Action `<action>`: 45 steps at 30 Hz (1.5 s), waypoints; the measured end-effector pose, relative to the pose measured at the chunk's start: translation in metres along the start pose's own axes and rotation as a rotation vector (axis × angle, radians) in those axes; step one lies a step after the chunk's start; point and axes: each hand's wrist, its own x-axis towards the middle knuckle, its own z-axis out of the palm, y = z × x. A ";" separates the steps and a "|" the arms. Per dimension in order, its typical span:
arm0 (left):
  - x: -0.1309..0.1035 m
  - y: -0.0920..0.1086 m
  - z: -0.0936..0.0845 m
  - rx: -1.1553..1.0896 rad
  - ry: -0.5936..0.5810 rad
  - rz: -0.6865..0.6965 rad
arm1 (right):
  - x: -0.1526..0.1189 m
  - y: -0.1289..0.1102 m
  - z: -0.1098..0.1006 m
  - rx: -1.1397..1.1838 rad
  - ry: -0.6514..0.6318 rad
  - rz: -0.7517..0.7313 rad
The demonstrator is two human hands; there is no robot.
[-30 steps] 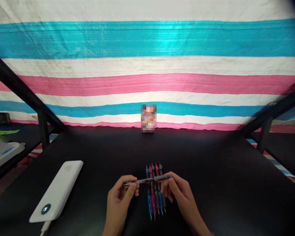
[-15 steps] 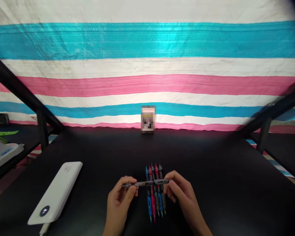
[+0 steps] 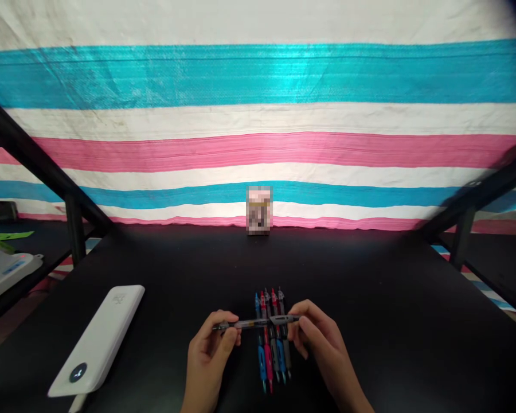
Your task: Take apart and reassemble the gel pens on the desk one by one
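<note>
A grey and clear pen point(image 3: 255, 324) is held level between both my hands, above a row of other pens. My left hand point(image 3: 210, 353) pinches its dark end between thumb and fingers. At the grey clip end, my right hand point(image 3: 320, 338) grips it with thumb and forefinger. Below it, several retractable pens lie side by side on the black table, pointing away from me. Among them are a blue pen point(image 3: 262, 361), a pink pen point(image 3: 269, 367) and a grey pen point(image 3: 287, 358). The held pen hides their middles.
A white power bank point(image 3: 101, 338) with a cable lies on the table point(image 3: 189, 258) at the left. A small blurred box point(image 3: 258, 211) stands at the back edge. Black metal bars point(image 3: 75, 223) rise on both sides, before a striped sheet point(image 3: 258, 149).
The pen stays between both hands, nearly in the same place. My right hand has shifted very slightly to the right; the whole view has moved down a little.
</note>
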 end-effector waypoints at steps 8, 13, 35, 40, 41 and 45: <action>0.000 -0.004 -0.002 -0.002 0.006 -0.002 | 0.004 0.004 0.000 0.088 -0.006 0.045; -0.001 -0.002 0.001 -0.018 0.025 -0.010 | 0.003 0.006 -0.001 0.094 0.003 0.057; 0.007 -0.010 -0.014 -0.210 0.041 -0.118 | -0.001 0.005 -0.010 0.264 0.381 -0.151; 0.008 -0.010 -0.014 -0.187 0.029 -0.107 | -0.002 0.006 -0.010 0.245 0.346 -0.181; 0.007 -0.009 -0.013 -0.174 0.027 -0.107 | -0.002 0.006 -0.009 0.227 0.338 -0.181; 0.004 -0.006 -0.006 -0.123 0.035 -0.110 | -0.007 0.007 -0.003 0.116 0.276 -0.172</action>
